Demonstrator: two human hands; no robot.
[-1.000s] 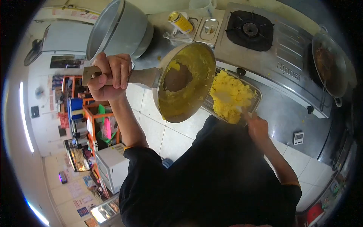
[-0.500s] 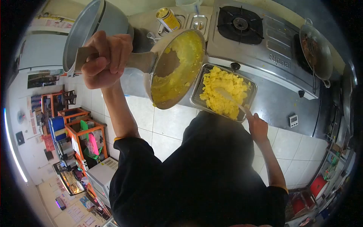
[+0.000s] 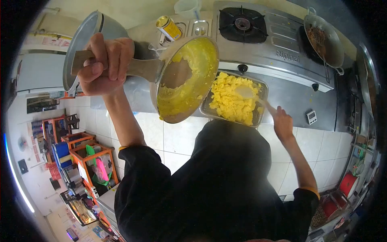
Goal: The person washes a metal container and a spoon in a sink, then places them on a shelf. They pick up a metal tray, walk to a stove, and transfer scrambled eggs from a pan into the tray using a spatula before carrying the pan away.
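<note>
My left hand (image 3: 107,64) is wrapped round the handle of a frying pan (image 3: 177,74), which is held up and tipped so its inside shows. Yellow egg residue coats much of that inside, with a bare patch near the handle. Right of the pan, a wire-mesh tray (image 3: 263,94) holds a heap of scrambled egg (image 3: 231,97). My right hand (image 3: 283,122) grips the handle of a pale spatula (image 3: 258,98), its rounded head resting on the egg. The pan's edge overlaps the tray's left side in view.
Behind the tray stands a gas stove (image 3: 278,40) with a black burner. A wok (image 3: 325,40) with brown food and a slotted turner sits at its right. A yellow can (image 3: 169,29), a large grey pot (image 3: 117,30) and a small white timer (image 3: 311,117) are on the counter.
The spatula and my right hand have shifted right and slightly up relative to the tray. The pan is still tipped in my left hand, and the whole view has shifted a little.
</note>
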